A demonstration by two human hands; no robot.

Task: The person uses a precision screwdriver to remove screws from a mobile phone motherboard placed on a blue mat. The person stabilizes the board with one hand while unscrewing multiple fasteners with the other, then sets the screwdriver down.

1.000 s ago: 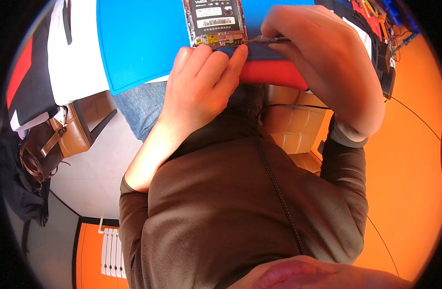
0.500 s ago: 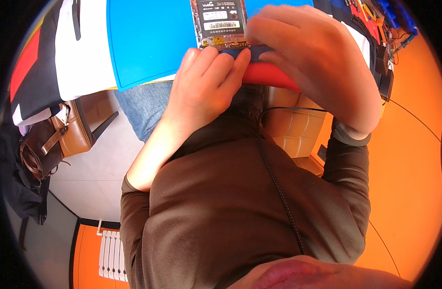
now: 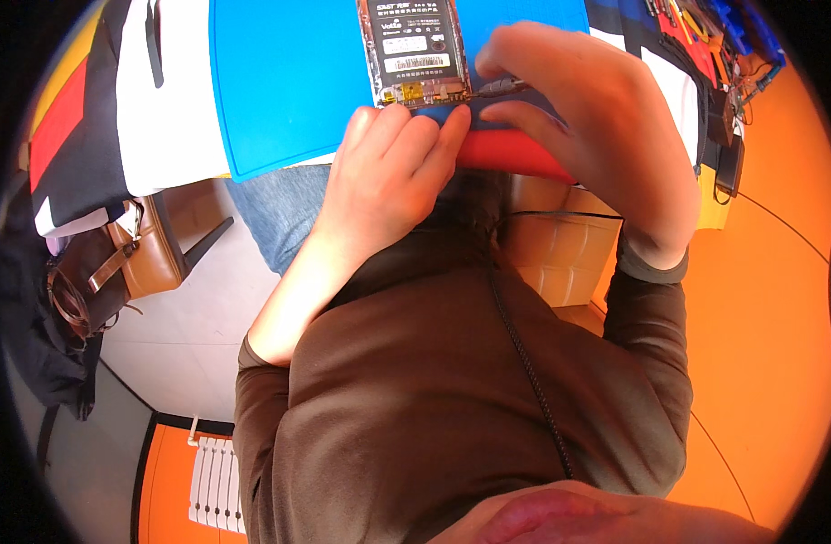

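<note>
An opened phone (image 3: pixel 415 50) with bare circuitry and a large black label lies on the blue mat (image 3: pixel 289 100), its top cut off by the picture's edge. My left hand (image 3: pixel 393 172) is closed at its near edge, curled fingers along the bottom and the index fingertip by the near right corner. In my right hand (image 3: pixel 579 100) is a slim grey pointed tool (image 3: pixel 499 88), pinched between bent fingers. Its tip meets the phone's lower right corner, where small parts and yellow tape show. The exact kind of tool is not clear.
Several hand tools (image 3: pixel 687 27) and blue bins (image 3: pixel 733 27) crowd the table's far right. A striped cloth (image 3: pixel 80 136) covers the left side. A brown leather bag (image 3: pixel 148 254) hangs or stands at the left, below table level. A quilted tan seat (image 3: pixel 560 258) is below the table's near edge.
The phone and mat sit slightly lower in the picture. My right hand has settled by the phone's corner, and the grey tool in it now shows clearly. My left hand keeps its hold.
</note>
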